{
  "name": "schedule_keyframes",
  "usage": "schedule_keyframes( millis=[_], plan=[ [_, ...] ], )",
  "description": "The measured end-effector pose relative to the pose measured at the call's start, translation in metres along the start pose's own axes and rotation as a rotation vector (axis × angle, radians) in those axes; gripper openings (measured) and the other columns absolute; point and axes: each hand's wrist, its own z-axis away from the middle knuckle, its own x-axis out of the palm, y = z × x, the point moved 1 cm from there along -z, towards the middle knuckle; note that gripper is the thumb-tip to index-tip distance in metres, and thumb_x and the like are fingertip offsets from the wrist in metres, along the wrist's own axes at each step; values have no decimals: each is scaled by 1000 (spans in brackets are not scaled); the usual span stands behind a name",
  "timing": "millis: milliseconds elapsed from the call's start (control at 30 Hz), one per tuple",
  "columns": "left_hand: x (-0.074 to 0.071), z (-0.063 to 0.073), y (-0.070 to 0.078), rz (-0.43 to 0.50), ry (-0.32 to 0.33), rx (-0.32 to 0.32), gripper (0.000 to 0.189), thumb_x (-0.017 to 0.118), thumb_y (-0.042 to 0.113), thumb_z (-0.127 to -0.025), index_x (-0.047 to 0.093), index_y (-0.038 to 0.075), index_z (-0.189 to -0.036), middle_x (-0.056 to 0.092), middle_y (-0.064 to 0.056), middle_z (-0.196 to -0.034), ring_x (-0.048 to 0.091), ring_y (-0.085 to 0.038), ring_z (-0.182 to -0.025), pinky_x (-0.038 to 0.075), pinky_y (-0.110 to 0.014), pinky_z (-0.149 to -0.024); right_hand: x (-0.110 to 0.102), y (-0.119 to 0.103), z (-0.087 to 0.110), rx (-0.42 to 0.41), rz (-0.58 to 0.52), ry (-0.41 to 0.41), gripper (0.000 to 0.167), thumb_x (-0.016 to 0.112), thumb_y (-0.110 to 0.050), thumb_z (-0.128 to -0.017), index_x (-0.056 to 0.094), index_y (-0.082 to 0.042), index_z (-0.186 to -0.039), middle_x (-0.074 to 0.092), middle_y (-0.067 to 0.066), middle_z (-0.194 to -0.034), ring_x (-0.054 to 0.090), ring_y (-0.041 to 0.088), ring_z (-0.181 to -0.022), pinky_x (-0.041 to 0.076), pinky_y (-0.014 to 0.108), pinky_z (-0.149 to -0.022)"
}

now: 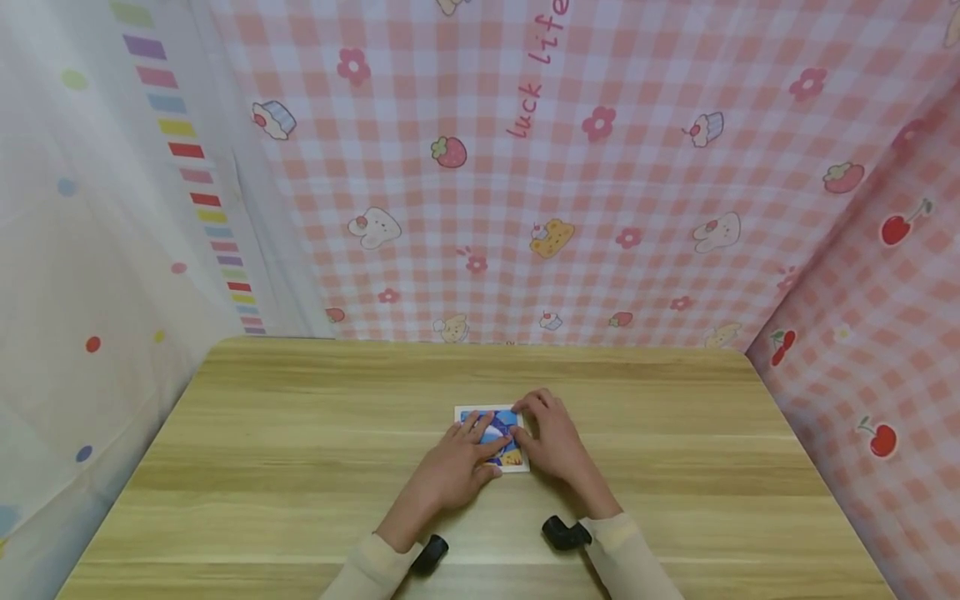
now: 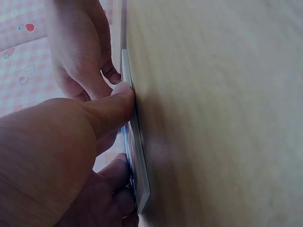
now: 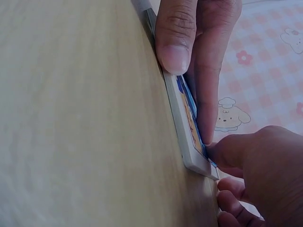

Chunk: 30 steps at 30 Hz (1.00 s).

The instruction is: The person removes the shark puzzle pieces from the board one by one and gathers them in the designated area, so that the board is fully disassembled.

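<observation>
Picture board: a thin, white-bordered board [image 1: 497, 429] printed in blue, white and purple, with yellow-orange in its near right corner; possibly a tray puzzle, though the hands cover too much to be sure.
Board's place: flat on the tabletop [image 1: 675, 433], in front of the person and under both hands; lying flat, it likely takes downward pressure without tipping.
Left hand: [image 1: 453, 471] laid over the board's left part, fingers spread and mostly straight on the printed face, thumb against the near border; this spread probably keeps the board from sliding.
Right hand: [image 1: 553, 442] at the right border, fingers bent beside the edge and thumb on the face, gripping that side; the hold seems to brace the board against the left hand's push.
Meeting point: the right thumb comes close to the left index finger over the print, likely because both attend to one spot.
Wrists: cream sleeves [image 1: 633, 554], each with a black device [image 1: 566, 533] beside the cuff, facing the hands' work.
Backdrop: pink gingham cloth [image 1: 510, 200] behind the tabletop, cherry-printed cloth [image 1: 900, 350] to the right, white dotted cloth [image 1: 97, 258] to the left.
</observation>
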Motion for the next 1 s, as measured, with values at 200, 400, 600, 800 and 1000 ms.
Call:
schedule_keyframes(
  millis=[200, 400, 600, 800, 1000],
  plan=[
    [2, -1, -2, -8, 7, 11, 52, 63, 30, -112, 57, 16, -162, 34, -21, -178, 25, -43, -167, 26, -59, -136, 0, 0, 0, -1, -36, 26, 20, 80, -8, -97, 72, -7, -115, 66, 14, -126, 61, 34, -115, 56, 56, -101],
    [2, -1, -3, -14, 20, 30, 52, 63, 29, -112, 58, 14, -161, 35, -23, -176, 27, -45, -166, 28, -60, -135, -1, 0, 1, 6, -82, 40, 12, 81, -8, -97, 74, -9, -107, 70, 11, -122, 63, 30, -109, 55, 52, -98],
    [0, -1, -1, -1, 11, 32, 51, 63, 29, -113, 57, 15, -161, 34, -23, -177, 26, -45, -166, 26, -60, -136, -5, -1, 4, 95, -14, 79, 27, 83, -18, -99, 75, -3, -120, 69, 15, -123, 64, 36, -116, 56, 57, -104],
    [0, -1, -1, -2, 1, 26, 52, 62, 29, -113, 56, 16, -162, 33, -23, -177, 25, -45, -167, 25, -59, -136, -7, -2, 6, 156, 40, 70, 27, 86, -24, -96, 78, -3, -110, 67, 12, -111, 62, 29, -101, 55, 50, -88],
    [1, -1, -3, 6, 1, 17, 52, 62, 30, -113, 56, 16, -162, 32, -22, -178, 24, -45, -167, 24, -59, -137, -9, -5, 5, 142, -62, 70, 19, 85, -12, -96, 76, -7, -113, 73, 6, -95, 60, 15, -80, 51, 30, -70]
  ],
)
